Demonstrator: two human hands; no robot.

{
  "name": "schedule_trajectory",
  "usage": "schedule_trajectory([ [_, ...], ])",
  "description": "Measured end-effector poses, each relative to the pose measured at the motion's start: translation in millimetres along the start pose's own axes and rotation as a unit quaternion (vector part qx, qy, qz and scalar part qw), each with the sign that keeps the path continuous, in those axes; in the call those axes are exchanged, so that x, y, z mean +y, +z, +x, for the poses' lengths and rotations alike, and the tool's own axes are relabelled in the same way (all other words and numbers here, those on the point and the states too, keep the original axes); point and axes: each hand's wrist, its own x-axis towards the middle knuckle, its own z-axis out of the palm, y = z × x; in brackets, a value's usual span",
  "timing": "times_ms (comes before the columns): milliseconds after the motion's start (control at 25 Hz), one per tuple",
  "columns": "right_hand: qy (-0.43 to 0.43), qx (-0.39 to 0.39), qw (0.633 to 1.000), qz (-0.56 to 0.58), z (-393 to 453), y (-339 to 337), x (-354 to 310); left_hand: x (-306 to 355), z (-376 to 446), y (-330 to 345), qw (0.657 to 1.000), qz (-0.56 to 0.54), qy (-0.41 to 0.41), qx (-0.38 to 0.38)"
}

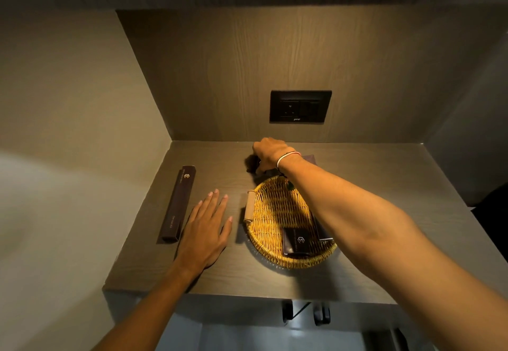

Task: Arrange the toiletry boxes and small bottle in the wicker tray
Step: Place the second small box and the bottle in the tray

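Observation:
A round wicker tray with a wooden handle sits on the wooden shelf. Inside it, near the front, lies a small dark box, and a second dark box shows partly under my right forearm. My right hand reaches over the tray to the back of the shelf, fingers curled on a small dark object that is blurred and mostly hidden. Another dark box lies behind my wrist. A long dark box lies at the left. My left hand rests flat beside it, fingers apart.
A black power socket plate is set in the back wall above the shelf. Walls close the shelf at left, back and right. Dark hooks hang under the shelf's front edge.

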Motion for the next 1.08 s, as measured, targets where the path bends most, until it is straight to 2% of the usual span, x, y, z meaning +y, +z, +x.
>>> schedule_trajectory([
  [80, -0.010, 0.016, 1.000, -0.011, -9, -7, 0, 0, -1, -2, 1.000, 0.001, 0.000, -0.001],
  [240, -0.032, 0.105, 0.994, -0.008, -38, -39, 1, 0, -2, -4, 1.000, -0.005, 0.005, 0.007],
  [320, -0.040, 0.114, 0.993, -0.015, -56, -57, 1, 1, -2, -3, 1.000, -0.003, 0.008, 0.012],
  [400, -0.046, 0.081, 0.996, -0.016, -75, -73, 1, 2, -2, -4, 1.000, 0.000, 0.009, 0.014],
  [520, -0.070, -0.010, 0.997, -0.042, -104, -80, -2, 2, -3, -4, 1.000, -0.003, 0.009, 0.012],
  [760, -0.066, -0.112, 0.981, -0.141, -130, -33, -17, 0, -4, -3, 1.000, -0.001, 0.007, 0.007],
  [1080, -0.088, -0.095, 0.982, -0.138, -137, 2, -8, 0, -3, -2, 1.000, -0.001, 0.007, 0.002],
])
